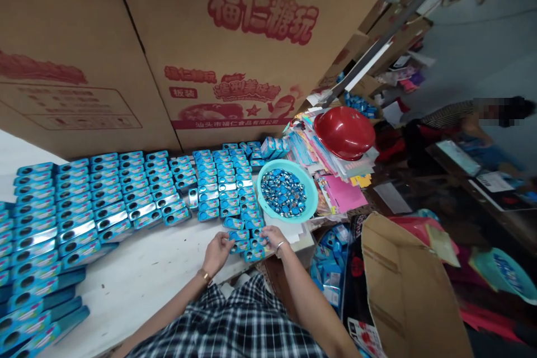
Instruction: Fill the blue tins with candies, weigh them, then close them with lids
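Small sky-blue printed boxes with dark round spots (240, 246) stood in a short cluster just below the centre of the frame, between the two bare hands, near the front edge of a white counter (151, 268).

The left forearm rose from the lower left, slanting up and rightward; its left hand (218, 253), with a gold-coloured band (205, 276) at the wrist, pointed its curled fingers right, at the left side of the cluster. The right forearm slanted up and leftward from the lower right, and the right hand (274, 239), with a pale bracelet (279, 246), bent inward to the cluster's right side. Each grip had thumb and fingertips close together at the boxes' edges; whether either was clamped on one, I could not tell.

More such boxes stood in long rows across the left and centre. A round turquoise plastic basin (314, 196) of small blue-and-silver pieces (283, 190) sat just above and right of the right hand, below a glossy red bowl (346, 131) on stacked printed sheets (306, 145). Tall brown cardboard cartons (176, 17) filled the upper left.
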Motion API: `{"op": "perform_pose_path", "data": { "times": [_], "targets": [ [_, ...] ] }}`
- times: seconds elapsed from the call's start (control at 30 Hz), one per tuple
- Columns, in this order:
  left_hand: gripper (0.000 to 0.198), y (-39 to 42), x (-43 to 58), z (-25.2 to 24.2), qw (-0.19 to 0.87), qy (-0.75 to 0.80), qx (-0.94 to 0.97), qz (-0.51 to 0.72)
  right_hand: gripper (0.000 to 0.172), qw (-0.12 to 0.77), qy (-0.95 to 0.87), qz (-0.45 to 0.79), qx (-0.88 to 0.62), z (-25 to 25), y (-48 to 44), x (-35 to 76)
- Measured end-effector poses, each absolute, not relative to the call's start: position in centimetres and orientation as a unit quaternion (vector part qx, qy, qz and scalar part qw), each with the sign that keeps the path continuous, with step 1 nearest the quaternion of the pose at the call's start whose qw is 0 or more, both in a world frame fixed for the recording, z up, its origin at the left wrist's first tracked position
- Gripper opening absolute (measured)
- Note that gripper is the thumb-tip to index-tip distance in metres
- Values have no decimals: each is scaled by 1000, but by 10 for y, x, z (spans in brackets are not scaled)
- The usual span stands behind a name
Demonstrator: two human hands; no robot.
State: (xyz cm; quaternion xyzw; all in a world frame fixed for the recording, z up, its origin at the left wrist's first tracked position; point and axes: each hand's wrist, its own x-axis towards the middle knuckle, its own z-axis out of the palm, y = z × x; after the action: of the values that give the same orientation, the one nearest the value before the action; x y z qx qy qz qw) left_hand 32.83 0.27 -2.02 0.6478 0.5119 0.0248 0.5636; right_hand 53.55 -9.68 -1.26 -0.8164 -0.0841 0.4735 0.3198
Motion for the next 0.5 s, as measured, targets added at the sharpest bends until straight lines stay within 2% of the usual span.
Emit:
{"op": "perform_pose_path", "data": {
  "times": [0.17,0.37,0.5],
  "targets": [
    [34,3,362,-18,659,484,574,48,25,340,-107,504,-786,-16,-83,515],
    [65,4,397,-17,797,444,408,9,41,352,-180,505,-767,1,-80,495],
    [63,8,397,-19,836,429,342,-4,38,347,-219,474,-779,11,-86,494]
  ]
}}
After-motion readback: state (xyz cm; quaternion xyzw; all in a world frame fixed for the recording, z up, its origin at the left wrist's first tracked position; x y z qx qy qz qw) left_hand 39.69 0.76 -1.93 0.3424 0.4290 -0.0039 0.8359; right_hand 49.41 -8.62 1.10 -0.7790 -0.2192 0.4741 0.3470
